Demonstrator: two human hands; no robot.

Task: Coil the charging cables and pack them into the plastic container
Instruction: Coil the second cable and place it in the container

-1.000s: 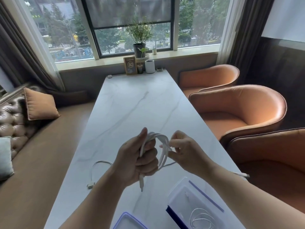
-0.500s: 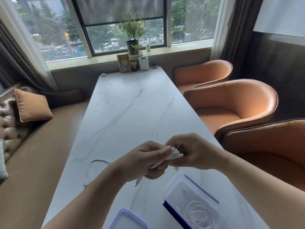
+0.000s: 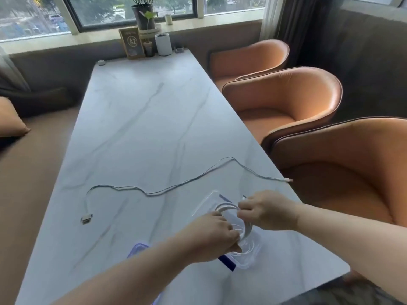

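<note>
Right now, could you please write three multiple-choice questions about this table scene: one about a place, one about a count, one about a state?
1. Where is the coiled white cable?
A. On the windowsill
B. Held over the open plastic container
C. On a chair

2. How many orange chairs stand along the table?
A. One
B. Five
C. Three

3. In what state is the other cable?
A. Lying uncoiled on the table
B. Coiled inside the container
C. Held in the left hand

Answers:
1 B: the left hand and right hand each have a grip on it above the container.
2 C: three chair backs show on the right.
3 A: it snakes across the marble, untouched.
</note>
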